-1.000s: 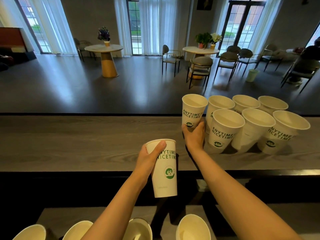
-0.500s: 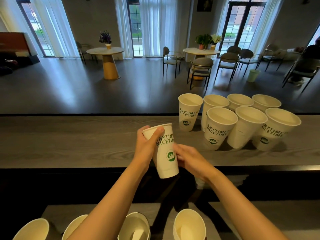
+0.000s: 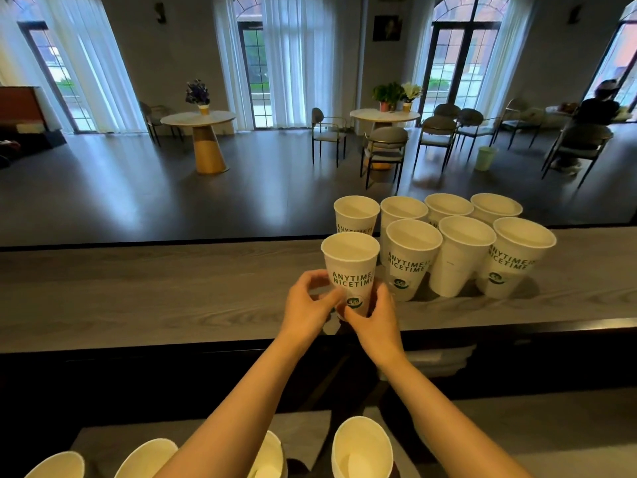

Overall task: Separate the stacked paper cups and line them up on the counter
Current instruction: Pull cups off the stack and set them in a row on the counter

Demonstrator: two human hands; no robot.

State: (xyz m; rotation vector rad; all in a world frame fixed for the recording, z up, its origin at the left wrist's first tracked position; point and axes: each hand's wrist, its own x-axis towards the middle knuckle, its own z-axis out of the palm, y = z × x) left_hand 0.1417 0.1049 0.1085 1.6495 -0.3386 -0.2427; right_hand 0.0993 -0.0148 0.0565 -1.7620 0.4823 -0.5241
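Note:
A white paper cup [image 3: 350,267] with green "ANYTIME NICETIME" print stands upright on the grey wooden counter [image 3: 155,291], at the left end of the near row. My left hand [image 3: 306,307] curls round its lower left side. My right hand [image 3: 374,315] grips its base from the right. Several matching cups stand in two rows to the right, among them a near-row cup [image 3: 410,257] and a far-row cup [image 3: 355,213]. Whether more cups are nested inside the held cup cannot be seen.
Below the counter, on a lower shelf, several more open cups [image 3: 362,450] line the bottom edge of the view. The counter's dark front edge [image 3: 517,327] runs left to right. Beyond the counter lie a room with round tables, chairs and a seated person [image 3: 594,115].
Both hands carried the cup forward and right from above the counter's front edge and set it upright beside the near row. The right hand shifted down to the cup's base.

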